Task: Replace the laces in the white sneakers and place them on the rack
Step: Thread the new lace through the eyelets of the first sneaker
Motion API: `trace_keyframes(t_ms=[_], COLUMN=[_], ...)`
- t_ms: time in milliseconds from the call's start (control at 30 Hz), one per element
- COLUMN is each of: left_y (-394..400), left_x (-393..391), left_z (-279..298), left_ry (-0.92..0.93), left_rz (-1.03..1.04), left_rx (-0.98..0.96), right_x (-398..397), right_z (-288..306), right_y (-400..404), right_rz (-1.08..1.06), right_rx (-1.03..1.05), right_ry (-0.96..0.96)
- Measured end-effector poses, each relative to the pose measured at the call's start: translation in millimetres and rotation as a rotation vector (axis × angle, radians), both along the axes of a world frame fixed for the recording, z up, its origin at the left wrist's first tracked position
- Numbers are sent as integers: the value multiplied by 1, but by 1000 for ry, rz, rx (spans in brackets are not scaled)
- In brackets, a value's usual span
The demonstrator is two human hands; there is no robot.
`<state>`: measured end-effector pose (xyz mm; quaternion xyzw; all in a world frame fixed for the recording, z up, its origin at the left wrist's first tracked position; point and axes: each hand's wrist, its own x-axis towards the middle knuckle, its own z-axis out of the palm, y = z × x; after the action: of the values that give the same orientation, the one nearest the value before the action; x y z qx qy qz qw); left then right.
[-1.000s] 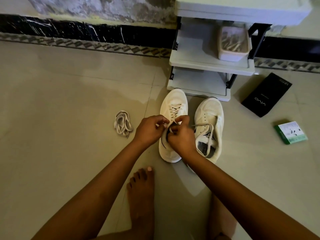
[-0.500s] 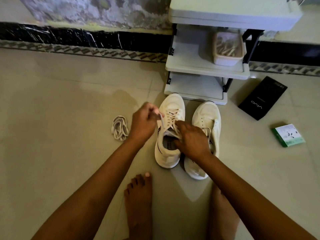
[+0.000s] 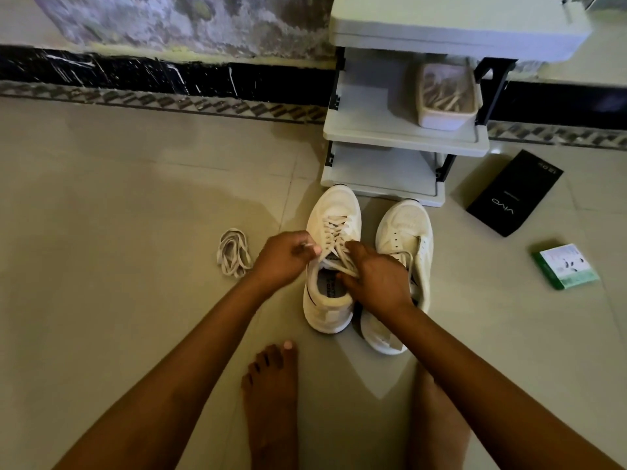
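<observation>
Two white sneakers stand side by side on the tiled floor in front of the rack (image 3: 403,139). The left sneaker (image 3: 334,212) is laced across its front. My left hand (image 3: 283,259) pinches a lace end at the shoe's left side, near the top eyelets. My right hand (image 3: 376,279) pinches the other lace end over the shoe's opening. The right sneaker (image 3: 405,228) has a loose lace (image 3: 405,257) hanging across it, and my right hand hides part of it.
A loose bundle of laces (image 3: 232,252) lies on the floor left of the shoes. A white tub of laces (image 3: 446,96) sits on the rack's middle shelf. A black box (image 3: 514,195) and a green-and-white box (image 3: 565,266) lie to the right. My bare foot (image 3: 271,395) is below.
My hands came apart from the middle of the left sneaker and pulled the lace ends outward. My left hand then came back in toward the shoe's top eyelets. The camera shifted slightly.
</observation>
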<state>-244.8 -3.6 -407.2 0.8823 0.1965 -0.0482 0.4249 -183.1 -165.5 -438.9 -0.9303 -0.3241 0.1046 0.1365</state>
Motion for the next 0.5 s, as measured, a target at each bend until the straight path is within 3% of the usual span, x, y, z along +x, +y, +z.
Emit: trace_keyframes(t_ms=[133, 200, 233, 267, 367, 500], left_y=[31, 49, 51, 49, 34, 12], left_x=[8, 9, 8, 7, 2, 5], left_z=[60, 72, 70, 64, 42, 16], left_ry=[-448, -545, -489, -379, -101, 77], left_rz=[339, 365, 392, 413, 376, -29], left_rx=[-1011, -1147, -1075, -881, -70, 258], right_x=[0, 0, -1, -2, -1, 5], right_z=[-1, 0, 1, 1, 6, 16], right_y=[0, 2, 2, 3, 2, 4], right_rz=[-4, -12, -15, -20, -51, -121], right_rx=[-14, -26, -30, -33, -3, 113], right_ry=[-25, -24, -20, -13, 33, 215])
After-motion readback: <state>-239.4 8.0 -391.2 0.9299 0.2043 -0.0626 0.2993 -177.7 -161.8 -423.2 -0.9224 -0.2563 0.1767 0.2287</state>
